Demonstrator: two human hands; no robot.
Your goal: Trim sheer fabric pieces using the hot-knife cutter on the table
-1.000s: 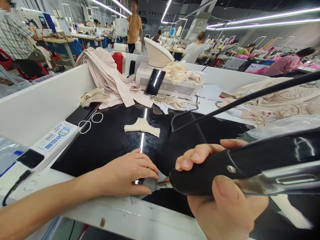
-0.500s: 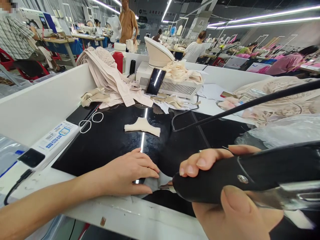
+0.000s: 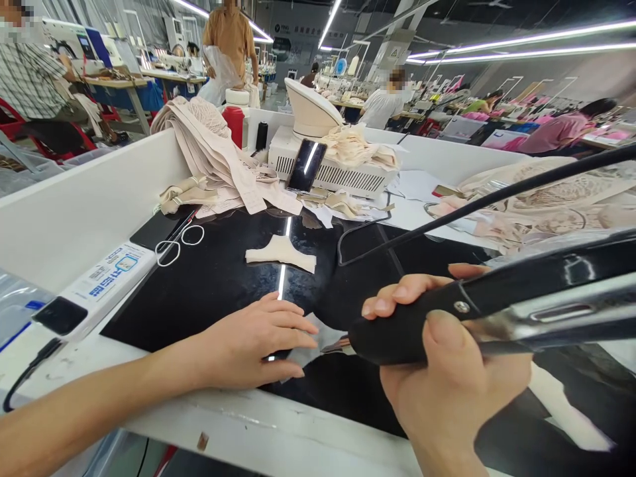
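Note:
My left hand [image 3: 258, 338] rests palm down on the black work surface [image 3: 209, 291], fingers stretched out, over the edge of a thin translucent sheet [image 3: 325, 328]. In my right hand [image 3: 452, 371] is a black-handled tool [image 3: 407, 328] with a silver metal lever; my fingers and thumb wrap round it. Its narrow metal tip [image 3: 338, 345] points left, at the translucent sheet just beyond my left fingertips. Farther back lies a cream shaped fabric piece [image 3: 281, 254], apart from both hands. Below the tool at the right is a pale strip [image 3: 571, 407].
Cream fabric strips [image 3: 218, 152] pile up at the back left. A phone [image 3: 307, 164] leans on a white vented machine [image 3: 342, 173]. A black bent rod [image 3: 447, 212] crosses from the right. A white box [image 3: 106, 285] lies at the left, near white loops [image 3: 169, 252]. Several people work beyond.
My right hand and the tool have risen slightly and tilted, showing more of the pale strip beneath. My left hand has barely moved. A standing person in the background appears farther left.

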